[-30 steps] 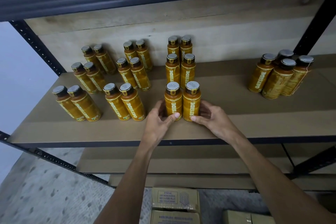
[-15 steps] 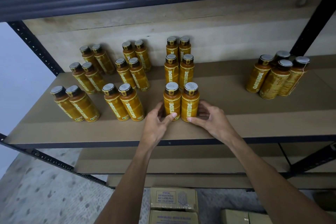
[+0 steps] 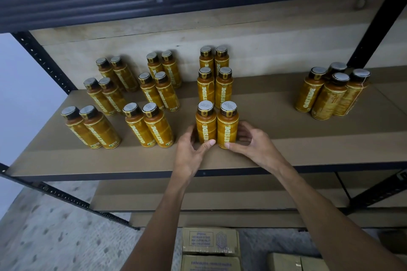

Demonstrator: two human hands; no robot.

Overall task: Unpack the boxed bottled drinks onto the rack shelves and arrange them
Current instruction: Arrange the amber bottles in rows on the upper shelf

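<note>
Standing upright, 2 dark-capped amber bottles [image 3: 228, 126] between hands [image 3: 189, 154] [image 3: 255, 146]

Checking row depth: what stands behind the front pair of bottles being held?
Behind the front pair: a middle pair and a back pair by the wall, their bases covered.

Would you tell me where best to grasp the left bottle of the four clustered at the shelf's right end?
Wrap the bottle around its straight labelled body, coming from the front left: it stands upright, that side is open, and its neighbours crowd its right and back.
</note>
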